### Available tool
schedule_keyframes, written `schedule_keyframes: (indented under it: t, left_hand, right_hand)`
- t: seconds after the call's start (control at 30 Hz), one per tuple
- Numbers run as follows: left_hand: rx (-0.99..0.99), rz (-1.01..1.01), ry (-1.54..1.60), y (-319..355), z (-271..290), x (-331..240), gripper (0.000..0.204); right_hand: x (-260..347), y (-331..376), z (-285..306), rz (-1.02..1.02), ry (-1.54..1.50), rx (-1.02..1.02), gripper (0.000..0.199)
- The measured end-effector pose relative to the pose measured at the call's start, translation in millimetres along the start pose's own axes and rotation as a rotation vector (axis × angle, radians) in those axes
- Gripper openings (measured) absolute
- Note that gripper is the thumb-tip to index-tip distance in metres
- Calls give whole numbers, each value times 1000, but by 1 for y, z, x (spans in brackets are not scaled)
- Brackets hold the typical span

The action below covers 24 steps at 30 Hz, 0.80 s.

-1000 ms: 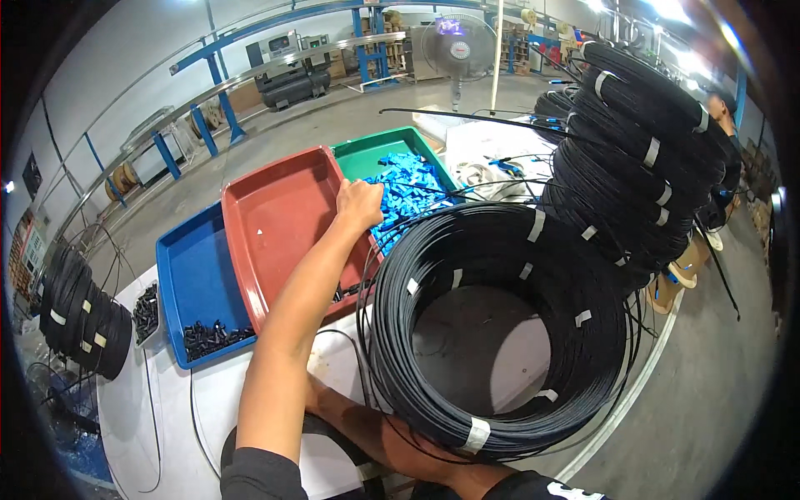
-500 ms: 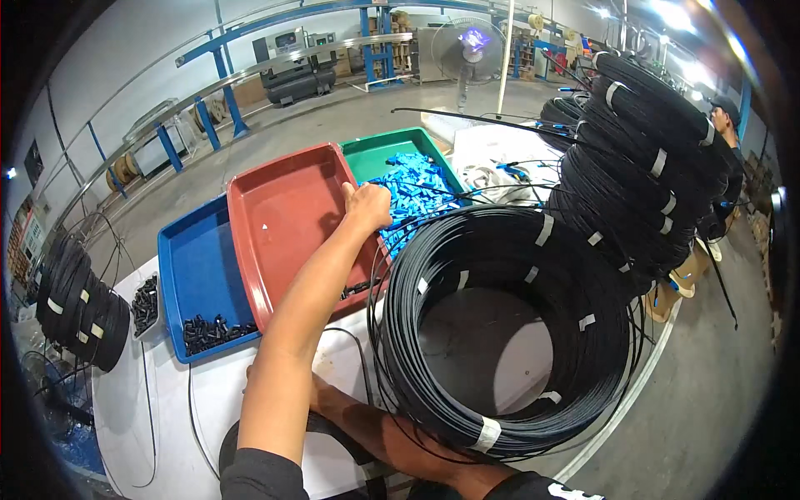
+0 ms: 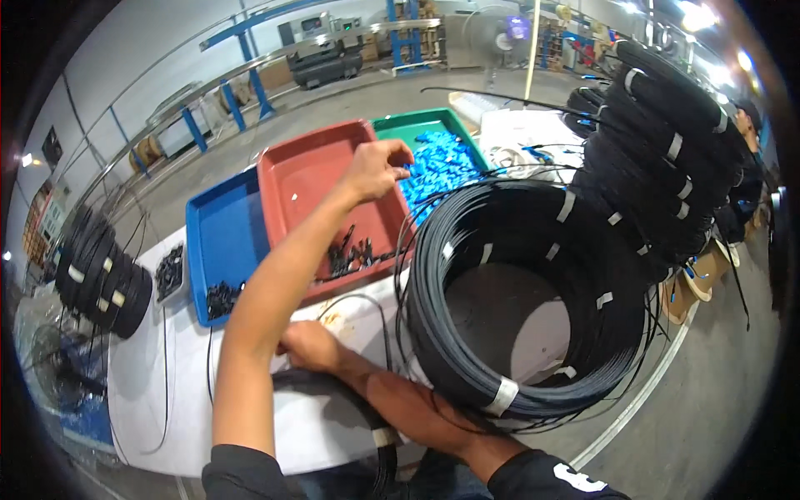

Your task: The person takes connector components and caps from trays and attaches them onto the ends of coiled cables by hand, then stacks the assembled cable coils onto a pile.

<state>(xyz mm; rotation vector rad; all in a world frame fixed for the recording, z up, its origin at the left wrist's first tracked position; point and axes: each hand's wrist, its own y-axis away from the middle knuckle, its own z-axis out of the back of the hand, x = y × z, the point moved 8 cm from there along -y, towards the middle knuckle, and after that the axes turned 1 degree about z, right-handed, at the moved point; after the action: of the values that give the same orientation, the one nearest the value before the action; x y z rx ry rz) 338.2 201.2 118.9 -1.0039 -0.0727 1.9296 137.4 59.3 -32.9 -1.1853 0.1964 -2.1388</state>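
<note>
Presently, nearest, at half past seven: right hand (image 3: 310, 346), fingers bent inward; cannot tell what, if anything, inside. At six, partly hidden coil of thin black cable (image 3: 385, 457), already bound with beige tape. At four, large round coil of black cable (image 3: 433, 321), already carrying white tape bands. At ten, shallow red plastic tray (image 3: 312, 167), with small black parts (image 3: 358, 257). Before its right edge, toward twelve, left hand (image 3: 379, 171), fingers curled; grasp impossible to tell. At one, green plastic tray (image 3: 408, 125) with many small blue plastic pieces (image 3: 446, 171), seemingly left to use. Farther, at two, tall taped stack of black coils (image 3: 650, 167).
</note>
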Motion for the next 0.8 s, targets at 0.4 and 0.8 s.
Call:
schedule_keyframes:
  t: [0.4,0.8]
  left_hand:
    - [-427,-160,-147,253,146,-65,49]
    - [-548,-163,-280,354,160,-58,40]
  right_hand:
    - [18,5,38,-15,-16,-289,12]
    - [9,13,37,-198,-114,-207,13]
